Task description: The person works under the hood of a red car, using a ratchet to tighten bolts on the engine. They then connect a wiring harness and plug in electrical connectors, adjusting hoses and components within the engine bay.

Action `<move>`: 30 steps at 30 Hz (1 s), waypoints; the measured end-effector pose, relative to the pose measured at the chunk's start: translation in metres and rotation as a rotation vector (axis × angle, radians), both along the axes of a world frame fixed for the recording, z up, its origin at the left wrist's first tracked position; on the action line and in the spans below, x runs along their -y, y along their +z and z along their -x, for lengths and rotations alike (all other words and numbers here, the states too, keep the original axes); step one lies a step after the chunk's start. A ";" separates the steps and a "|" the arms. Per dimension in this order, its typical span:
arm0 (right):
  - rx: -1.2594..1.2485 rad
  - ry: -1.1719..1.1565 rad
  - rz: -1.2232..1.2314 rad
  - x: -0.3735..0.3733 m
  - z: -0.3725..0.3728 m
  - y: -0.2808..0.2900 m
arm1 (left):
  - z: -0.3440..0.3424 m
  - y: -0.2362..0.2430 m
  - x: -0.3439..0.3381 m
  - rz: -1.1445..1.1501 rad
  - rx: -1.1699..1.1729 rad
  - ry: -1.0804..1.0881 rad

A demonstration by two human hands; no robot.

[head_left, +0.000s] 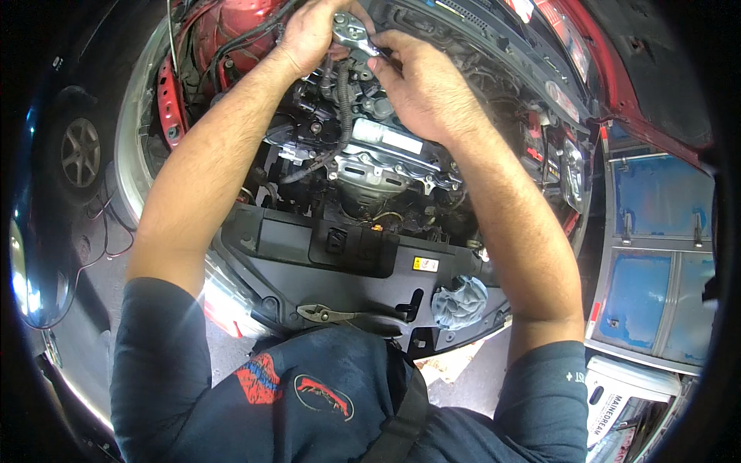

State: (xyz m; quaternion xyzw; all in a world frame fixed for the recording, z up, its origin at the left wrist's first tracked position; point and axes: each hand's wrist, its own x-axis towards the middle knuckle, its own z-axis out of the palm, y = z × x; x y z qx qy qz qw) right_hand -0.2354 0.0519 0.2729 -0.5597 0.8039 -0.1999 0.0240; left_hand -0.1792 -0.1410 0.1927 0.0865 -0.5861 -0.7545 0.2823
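Note:
A shiny metal ratchet wrench (352, 31) is held over the far part of the engine (378, 166), with its round head toward the left. My right hand (421, 85) is closed on the handle, thumb and fingers pinching it. My left hand (309, 37) curls around the ratchet's head from the left side. Some of its fingers are hidden behind the tool. What the ratchet sits on below its head is hidden. A ribbed black hose (345, 108) runs down the engine just under the ratchet.
Pliers (324, 314) and a crumpled blue cloth (460, 302) lie on the black front panel (293, 266). A battery (534, 147) sits at the right of the bay. The raised red hood (617, 69), a blue cabinet (644, 197) and a white box (617, 401) are at right. Another car's wheel (80, 152) shows at left.

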 end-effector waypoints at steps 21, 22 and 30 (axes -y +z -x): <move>-0.748 0.080 -0.383 0.054 0.024 -0.003 | 0.027 -0.045 -0.038 -0.269 0.073 0.195; -0.674 0.111 -0.489 0.061 0.026 -0.001 | 0.028 -0.052 -0.041 -0.096 0.053 0.281; -0.373 0.227 -0.734 0.091 0.038 0.013 | 0.048 -0.086 -0.041 0.159 -0.107 0.504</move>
